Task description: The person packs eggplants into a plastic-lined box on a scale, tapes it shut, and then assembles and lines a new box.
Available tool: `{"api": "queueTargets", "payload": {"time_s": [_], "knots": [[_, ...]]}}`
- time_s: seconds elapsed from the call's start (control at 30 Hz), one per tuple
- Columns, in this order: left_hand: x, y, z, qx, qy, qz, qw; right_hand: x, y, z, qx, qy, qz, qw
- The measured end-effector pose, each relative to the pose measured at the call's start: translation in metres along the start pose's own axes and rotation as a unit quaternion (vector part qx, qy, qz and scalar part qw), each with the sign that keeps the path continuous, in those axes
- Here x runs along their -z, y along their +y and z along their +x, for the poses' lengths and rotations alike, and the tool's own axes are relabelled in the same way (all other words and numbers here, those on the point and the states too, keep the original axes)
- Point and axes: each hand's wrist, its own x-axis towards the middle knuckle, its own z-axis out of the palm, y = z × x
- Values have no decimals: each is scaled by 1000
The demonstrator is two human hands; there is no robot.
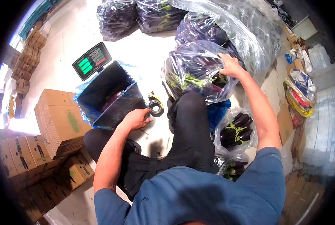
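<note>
My right hand [230, 64] is stretched forward, its fingers closed on the edge of a clear plastic bag [197, 50] full of dark purple eggplants with green stems. My left hand [137, 119] hangs open, palm down, beside a box lined with a blue plastic bag [85, 107]. A little purple shows inside the box, an eggplant [113, 98] by the look of it. Close to my left fingertips lies a roll of black tape [155, 106] with a yellow part on it. Behind the box stands a scale display [91, 60] with lit green readouts.
More eggplant bags stand at the back [117, 18], and another bag of eggplants [237, 129] is by my right leg. Flattened cardboard boxes [60, 116] are stacked at left. Bundled coloured sacks [300, 92] lie at far right.
</note>
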Motion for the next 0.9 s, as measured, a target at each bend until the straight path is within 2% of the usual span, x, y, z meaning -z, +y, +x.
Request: {"api": "queueTargets", "payload": {"time_s": [0.07, 0.1, 0.17, 0.2, 0.23, 0.3, 0.37, 0.47, 0.5, 0.57, 0.63, 0.67, 0.7, 0.77, 0.8, 0.83, 0.87, 0.9], "knots": [[-8, 9, 2, -16, 32, -1, 999, -6, 6, 3, -39, -24, -20, 999], [-39, 24, -19, -29, 10, -58, 998, -18, 5, -20, -75, -79, -73, 991], [-50, 41, -3, -51, 39, -74, 995, -12, 20, -16, -127, -2, -84, 988], [-48, 50, -5, -62, 39, -82, 994, -15, 17, -19, -163, 60, -21, 984], [-49, 53, -3, -56, 15, -72, 996, -14, 11, -19, -183, 68, 7, 981], [-66, 56, -4, -91, 6, -58, 994, -18, 11, -18, -179, 77, 30, 980], [-64, 71, -9, -86, -103, -19, 991, -20, 6, -21, -164, 71, 50, 983], [-69, 79, -25, -138, -127, -6, 982, -33, 14, -17, -108, 115, -11, 987], [-65, 79, -29, -148, -147, 0, 978, -23, -6, -22, -96, 148, -36, 984], [-45, 72, -38, -85, -94, -20, 992, -13, -32, -27, -40, 188, 29, 981], [-23, 48, -47, -12, 158, -110, 981, 6, -82, -34, 5, 130, 136, 982], [-17, 27, -48, -35, 347, -151, 925, 15, -110, -38, 1, 56, 184, 981], [-12, 10, -55, -55, 522, -181, 832, 19, -141, -43, 40, 0, 254, 966], [13, -4, -91, 59, 522, -424, 737, 22, -179, -44, 132, -130, 201, 962], [14, -15, -106, 70, 535, -473, 696, 24, -205, -47, 159, -176, 181, 955], [13, -25, -121, 81, 548, -519, 651, 17, -220, -48, 207, -175, 171, 947], [6, -34, -132, 56, 554, -561, 613, 13, -229, -48, 228, -185, 136, 946], [3, -34, -141, 64, 557, -572, 599, 8, -241, -47, 254, -194, 104, 942]]}}
